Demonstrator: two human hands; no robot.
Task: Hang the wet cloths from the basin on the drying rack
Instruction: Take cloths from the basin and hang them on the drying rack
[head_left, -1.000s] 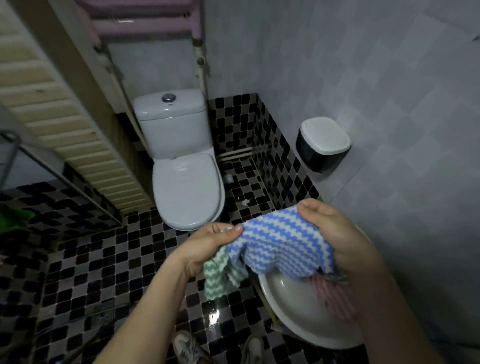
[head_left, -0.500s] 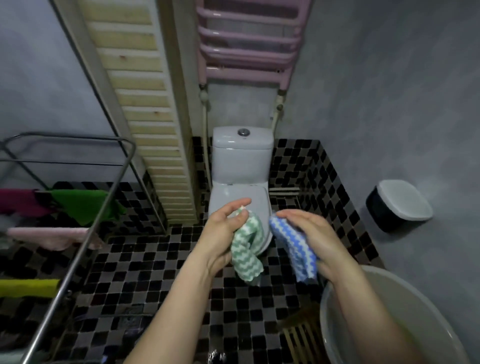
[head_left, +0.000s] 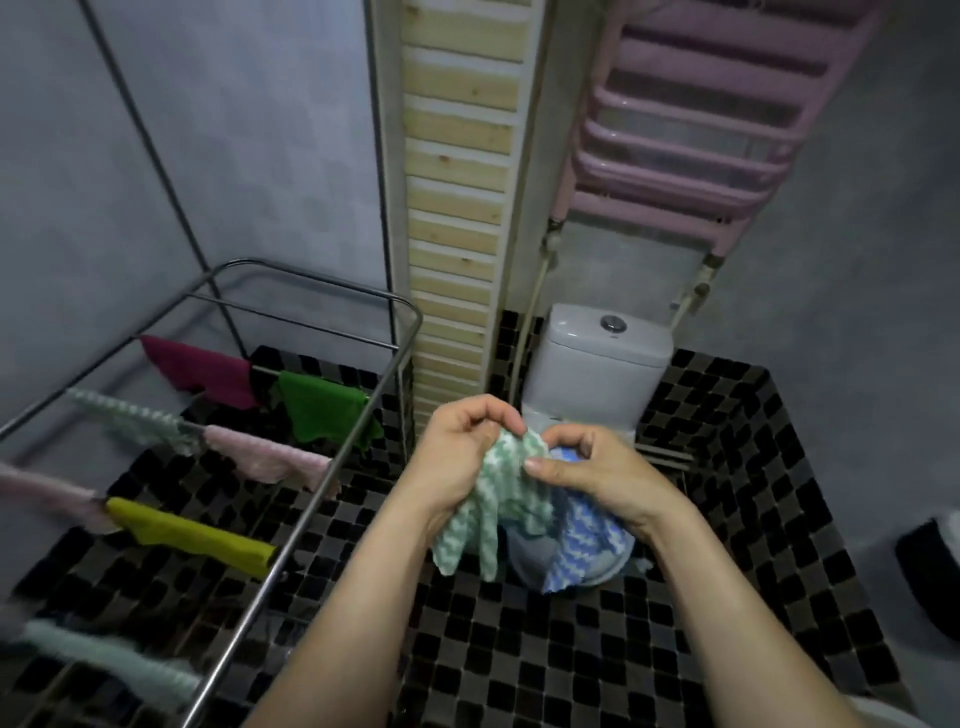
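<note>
- Left hand fingers curl round the bunched green cloth, held mid-air; right hand thumb pinches its edge while gripping the blue cloth.
- Doing both jobs, the right hand may drop the blue cloth onto the floor.
- Hung still bunched, the green cloth could slide off the rack.

Blue-white cloth mostly hidden behind right grip & green-white cloth; full shape can't be told. Toilet bowl covered by left grip & the right one. Drying rack cut off at left & btm edges; pink cloth & pale-green cloth on it there are blurred. Bin cut by right edge. Pale sliver at btm edge: too little shown to tell.
</note>
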